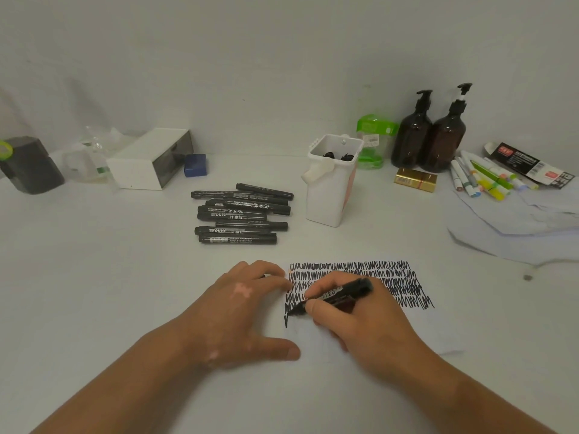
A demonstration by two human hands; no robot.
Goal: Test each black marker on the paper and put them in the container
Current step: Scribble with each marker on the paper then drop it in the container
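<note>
Right hand (360,324): grip closed tight on one black marker (332,297), with thumb and curled fingers pinching the barrel low down. The marker is tilted. Its tip touches the paper (438,333) near the paper's left edge, just under the rows of black scribble (376,274), and its back end points up and to the right over the scribble.

Left hand (241,311): grip wide, fingers straight and spread, holding nothing. It is palm down on the desk (125,277), with fingertips touching the paper's left edge and the thumb stretched toward the paper's near left corner.

The pile of black markers (241,214) lies flat on the desk beyond the paper to its far left, well apart from it. The white container (332,189) stands upright beyond the paper's far edge, with dark marker ends (338,156) showing inside.
</note>
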